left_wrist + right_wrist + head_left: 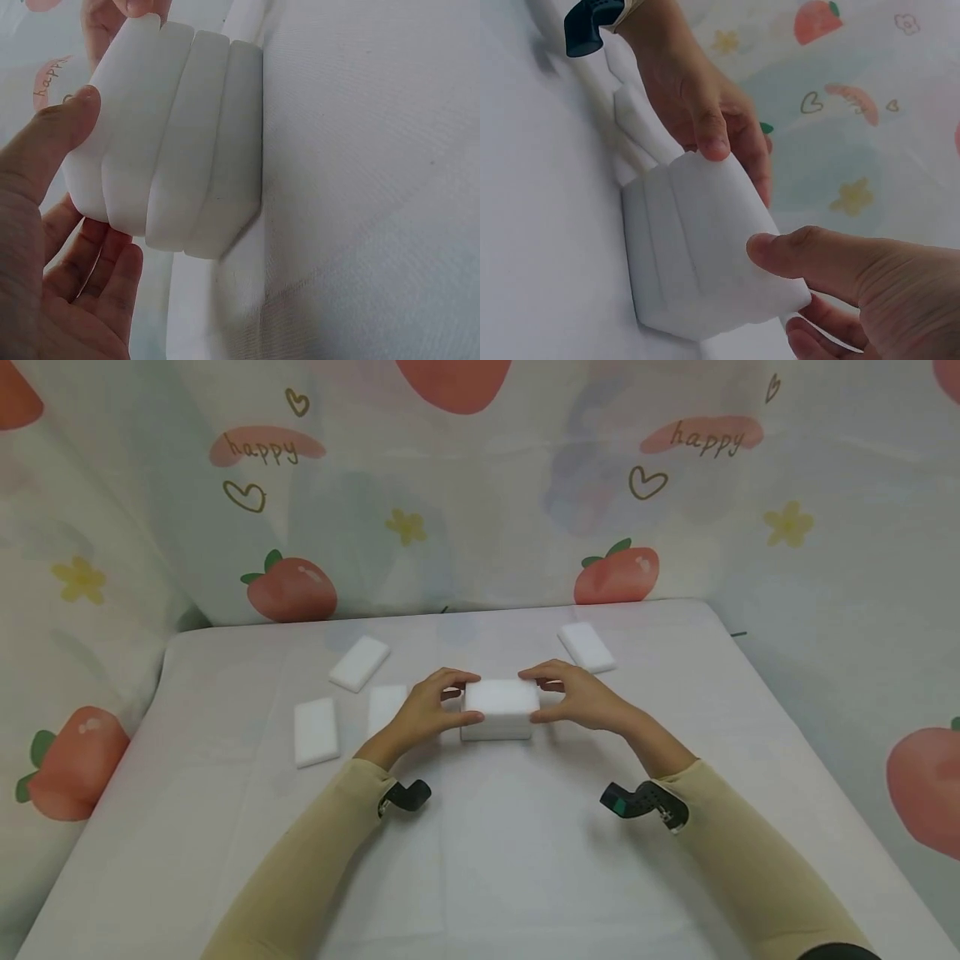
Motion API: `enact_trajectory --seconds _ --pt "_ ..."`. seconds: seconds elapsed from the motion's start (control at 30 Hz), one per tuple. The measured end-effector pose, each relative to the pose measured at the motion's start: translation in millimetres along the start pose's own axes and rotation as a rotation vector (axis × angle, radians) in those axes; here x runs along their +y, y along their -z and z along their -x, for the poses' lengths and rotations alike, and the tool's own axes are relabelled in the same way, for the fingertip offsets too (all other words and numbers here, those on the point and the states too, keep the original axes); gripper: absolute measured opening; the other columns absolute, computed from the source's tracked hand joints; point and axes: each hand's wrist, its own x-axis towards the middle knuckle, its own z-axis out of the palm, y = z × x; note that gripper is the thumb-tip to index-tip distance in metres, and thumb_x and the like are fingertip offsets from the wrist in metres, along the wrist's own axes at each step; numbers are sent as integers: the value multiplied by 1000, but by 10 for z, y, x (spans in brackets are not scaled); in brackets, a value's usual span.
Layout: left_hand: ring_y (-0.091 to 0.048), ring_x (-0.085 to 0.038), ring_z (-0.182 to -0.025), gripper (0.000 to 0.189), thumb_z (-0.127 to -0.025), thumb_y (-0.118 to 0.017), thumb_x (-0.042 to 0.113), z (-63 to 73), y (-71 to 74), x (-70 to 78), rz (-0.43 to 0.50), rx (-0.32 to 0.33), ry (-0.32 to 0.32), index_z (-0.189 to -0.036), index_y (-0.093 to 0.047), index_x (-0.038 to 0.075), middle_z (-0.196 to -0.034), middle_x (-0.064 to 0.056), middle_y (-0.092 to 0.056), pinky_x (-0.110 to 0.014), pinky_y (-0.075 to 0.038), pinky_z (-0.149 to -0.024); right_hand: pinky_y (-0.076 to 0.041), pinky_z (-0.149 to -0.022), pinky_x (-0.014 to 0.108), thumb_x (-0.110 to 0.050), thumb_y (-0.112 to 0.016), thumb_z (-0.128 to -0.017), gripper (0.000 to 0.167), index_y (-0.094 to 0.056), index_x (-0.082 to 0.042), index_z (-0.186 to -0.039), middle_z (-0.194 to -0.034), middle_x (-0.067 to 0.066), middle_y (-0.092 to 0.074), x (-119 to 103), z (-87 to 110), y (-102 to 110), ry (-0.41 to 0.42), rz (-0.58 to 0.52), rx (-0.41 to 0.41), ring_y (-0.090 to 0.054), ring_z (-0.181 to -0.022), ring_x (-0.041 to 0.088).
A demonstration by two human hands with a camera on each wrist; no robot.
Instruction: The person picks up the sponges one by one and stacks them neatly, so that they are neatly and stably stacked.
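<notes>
A stack of several white sponges (495, 728) stands on the table, layer upon layer, in front of me. My left hand (422, 712) grips the left end of the top sponge (501, 695), its thumb on the near side and fingers behind. At the opposite end, my right hand (583, 698) pinches the same sponge between thumb and fingers. The left wrist view shows the sponge layers (184, 135) lying close together, slightly uneven at the edges. In the right wrist view, both thumbs press the upper layer (720, 217). Some fingertips are hidden behind the stack.
Loose white sponges lie flat around the stack: one at the far left (360, 662), one further left (317, 732), one partly behind my left hand (386, 703), and one behind my right hand (587, 647). A white cloth covers the table (510, 860); a printed curtain (480, 510) hangs behind.
</notes>
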Motion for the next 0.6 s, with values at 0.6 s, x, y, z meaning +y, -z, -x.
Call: enact_trajectory --seconds 0.6 --pt "-56 -20 -121 57 -79 -84 27 -2 -29 -66 4 7 -20 -130 -61 14 -130 -3 -56 -29 -46 -104 -44 -103 53 -26 -75 -88 72 -42 2 -145 -136 25 -50 450 99 404 -272 98 471 -49 -123 41"
